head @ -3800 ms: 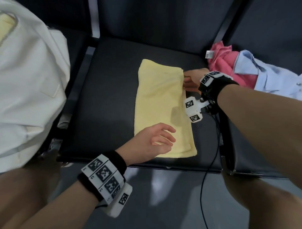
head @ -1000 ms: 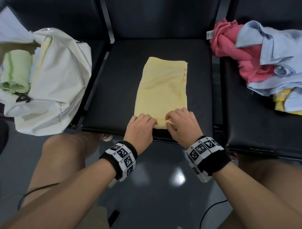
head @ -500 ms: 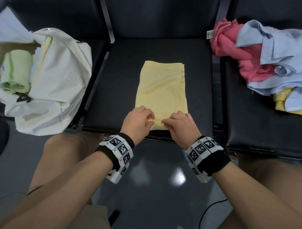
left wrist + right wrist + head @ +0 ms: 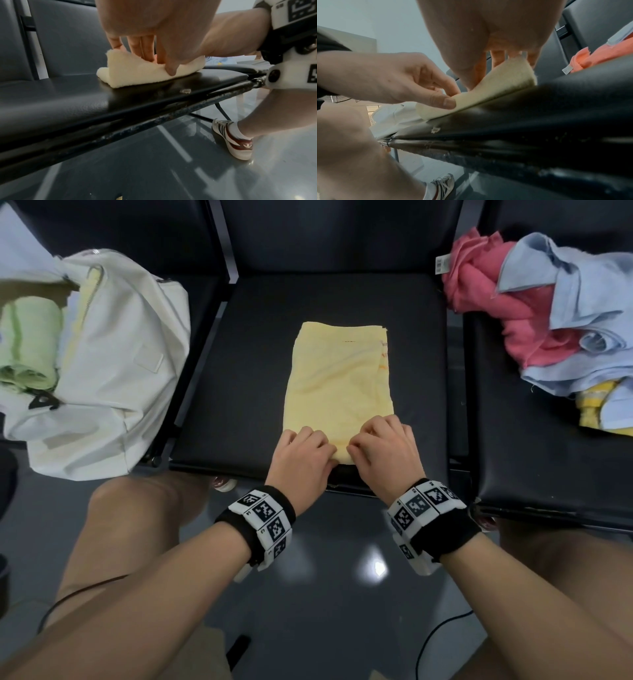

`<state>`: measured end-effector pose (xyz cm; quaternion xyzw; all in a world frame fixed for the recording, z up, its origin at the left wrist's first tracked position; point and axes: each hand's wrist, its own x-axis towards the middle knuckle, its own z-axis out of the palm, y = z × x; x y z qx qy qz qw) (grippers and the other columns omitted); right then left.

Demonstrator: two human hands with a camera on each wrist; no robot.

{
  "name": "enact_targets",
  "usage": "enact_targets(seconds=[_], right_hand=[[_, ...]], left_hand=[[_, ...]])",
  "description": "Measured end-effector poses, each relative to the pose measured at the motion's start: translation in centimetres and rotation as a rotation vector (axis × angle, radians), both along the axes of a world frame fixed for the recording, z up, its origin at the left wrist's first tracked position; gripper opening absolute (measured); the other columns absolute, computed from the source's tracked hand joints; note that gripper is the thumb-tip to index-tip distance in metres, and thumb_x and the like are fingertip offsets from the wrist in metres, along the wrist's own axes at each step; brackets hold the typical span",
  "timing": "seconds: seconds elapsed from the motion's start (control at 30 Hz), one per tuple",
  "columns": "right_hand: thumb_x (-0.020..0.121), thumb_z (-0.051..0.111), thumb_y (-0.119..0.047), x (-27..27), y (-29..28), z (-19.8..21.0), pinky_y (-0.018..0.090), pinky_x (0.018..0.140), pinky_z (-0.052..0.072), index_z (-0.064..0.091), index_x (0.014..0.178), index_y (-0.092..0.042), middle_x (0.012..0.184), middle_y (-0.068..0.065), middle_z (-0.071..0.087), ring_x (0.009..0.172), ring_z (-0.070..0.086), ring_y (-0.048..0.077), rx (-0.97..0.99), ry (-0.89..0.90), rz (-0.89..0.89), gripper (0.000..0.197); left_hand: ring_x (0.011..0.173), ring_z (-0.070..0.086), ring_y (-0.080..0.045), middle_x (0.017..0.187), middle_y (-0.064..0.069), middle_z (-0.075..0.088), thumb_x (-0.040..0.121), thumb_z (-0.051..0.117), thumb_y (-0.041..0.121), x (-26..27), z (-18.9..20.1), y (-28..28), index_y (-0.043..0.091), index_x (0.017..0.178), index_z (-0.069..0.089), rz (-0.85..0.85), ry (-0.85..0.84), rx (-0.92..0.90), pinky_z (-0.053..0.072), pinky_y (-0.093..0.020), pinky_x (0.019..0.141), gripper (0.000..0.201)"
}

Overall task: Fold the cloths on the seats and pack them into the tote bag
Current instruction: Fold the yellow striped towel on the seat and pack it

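A pale yellow cloth (image 4: 339,378) lies as a long folded strip on the middle black seat (image 4: 239,354). My left hand (image 4: 303,455) and right hand (image 4: 380,450) sit side by side at its near end, each pinching that end with fingers on top and thumb at the edge. In the left wrist view the yellow cloth (image 4: 137,73) is rolled up under my left hand (image 4: 154,56). In the right wrist view my right hand (image 4: 489,67) lifts the yellow cloth (image 4: 496,86) edge. The white tote bag (image 4: 113,364) sits on the left seat, open, with a green cloth (image 4: 27,344) inside.
A heap of pink cloth (image 4: 507,302), light blue shirt (image 4: 575,313) and a yellow striped piece (image 4: 596,402) lies on the right seat (image 4: 548,467). The seat's metal front rail (image 4: 154,119) runs just below my wrists. My knees and a shoe (image 4: 231,139) are over the grey floor.
Both hands moved from flattening the strip's sides to its near end, gripped it and began turning it up and away from me; the cloth's far edge sits slightly nearer.
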<state>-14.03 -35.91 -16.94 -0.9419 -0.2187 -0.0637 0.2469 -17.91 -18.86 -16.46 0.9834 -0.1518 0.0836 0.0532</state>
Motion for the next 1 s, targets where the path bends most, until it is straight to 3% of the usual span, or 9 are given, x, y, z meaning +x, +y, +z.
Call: enact_targets(seconds=[0.13,0.27,0.43,0.53,0.6,0.7,0.8,0.9,1.0], right_hand=[[0.080,0.075,-0.033,0.0,-0.3,0.2,0.041,0.085,0.043,0.073,0.087,-0.014,0.095,0.000,0.059,0.095,0.053,0.025,-0.034,0.059,0.087,0.020],[0.081,0.076,-0.028,-0.1,-0.5,0.2,0.042,0.085,0.044,0.073,0.096,-0.015,0.095,-0.001,0.061,0.095,0.054,0.025,-0.063,0.063,0.112,0.020],[0.088,0.069,-0.026,-0.1,-0.4,-0.1,0.042,0.080,0.041,0.073,0.093,-0.016,0.088,0.001,0.062,0.089,0.054,0.027,-0.066,0.041,0.111,0.012],[0.094,0.051,-0.033,-0.4,-0.2,-0.2,0.042,0.078,0.042,0.072,0.087,-0.016,0.082,0.001,0.062,0.084,0.053,0.027,-0.064,0.066,0.101,0.028],[0.096,0.037,-0.039,-0.3,-0.1,-0.1,0.042,0.079,0.042,0.072,0.085,-0.016,0.079,0.000,0.063,0.084,0.053,0.026,-0.072,0.085,0.088,0.043],[0.098,0.050,-0.036,0.0,-0.1,0.6,0.040,0.090,0.038,0.068,0.098,-0.016,0.087,-0.002,0.066,0.093,0.052,0.023,-0.070,0.172,0.077,0.028],[0.093,0.061,-0.033,-0.1,-0.3,0.9,0.039,0.090,0.039,0.060,0.101,-0.018,0.085,-0.004,0.066,0.092,0.051,0.022,-0.014,0.154,0.091,0.016],[0.091,0.064,-0.035,-0.2,-0.5,0.9,0.039,0.087,0.040,0.065,0.095,-0.020,0.090,-0.004,0.064,0.092,0.052,0.021,-0.030,0.133,0.136,0.016],[0.083,0.072,-0.038,-0.2,-1.0,0.7,0.038,0.087,0.040,0.070,0.101,-0.022,0.099,-0.005,0.059,0.094,0.052,0.018,-0.038,0.154,0.189,0.023]], left_hand=[[0.081,0.056,-0.021,0.084,0.004,0.064,0.094,0.047,0.029,0.2,0.0,0.1,0.018,0.087,0.070,0.024,0.013,-0.002,0.031,-0.034,0.076,0.026],[0.084,0.056,-0.023,0.087,0.002,0.064,0.091,0.060,0.024,0.1,-0.1,0.0,0.016,0.093,0.070,0.048,0.042,-0.028,0.035,-0.034,0.078,0.012],[0.086,0.055,-0.023,0.093,-0.002,0.058,0.079,0.076,0.022,-0.4,0.3,0.0,0.012,0.096,0.068,0.035,0.104,-0.096,0.045,-0.036,0.077,0.021],[0.083,0.054,-0.024,0.092,-0.004,0.057,0.085,0.066,0.014,-0.6,0.3,0.0,0.010,0.093,0.067,0.018,0.106,-0.110,0.047,-0.037,0.075,0.009],[0.082,0.055,-0.024,0.090,-0.002,0.060,0.089,0.057,0.014,-0.7,0.4,-0.2,0.011,0.099,0.066,0.023,0.121,-0.106,0.046,-0.038,0.075,0.014],[0.083,0.056,-0.021,0.089,0.003,0.063,0.095,0.053,0.014,-0.8,1.1,-0.6,0.015,0.116,0.058,0.090,0.169,-0.189,0.041,-0.037,0.082,0.022],[0.085,0.056,-0.019,0.083,0.009,0.054,0.100,0.047,0.017,-0.3,1.6,-0.7,0.017,0.114,0.057,0.114,0.254,-0.184,0.036,-0.036,0.088,0.017],[0.083,0.056,-0.019,0.080,0.012,0.053,0.103,0.040,0.020,0.3,1.6,-0.6,0.020,0.114,0.057,0.148,0.336,-0.175,0.031,-0.035,0.089,0.020],[0.074,0.054,-0.020,0.071,0.011,0.054,0.103,0.040,0.022,0.6,1.6,-0.1,0.020,0.109,0.059,0.193,0.376,-0.194,0.031,-0.036,0.089,0.019]])
